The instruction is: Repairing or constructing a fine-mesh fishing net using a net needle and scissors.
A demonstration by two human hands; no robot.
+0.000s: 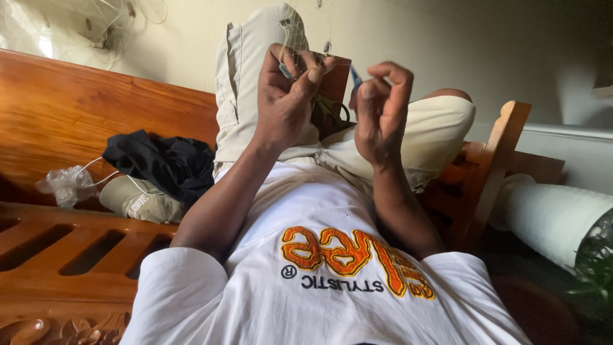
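My left hand is raised over my lap, fingers closed and pinching pale netting against a brown flat board. Dark green cord hangs in loops just below that hand. My right hand is beside it, fingers curled around a thin blue tool whose tip points toward the board. The two hands are close together but apart. Behind them are my bent knees in beige trousers. Most of the blue tool is hidden in the hand.
I lie on a wooden bench with a slatted seat. A black cloth, a beige cap and a crumpled clear plastic bag lie at the left. A white roll and a green plant are at the right.
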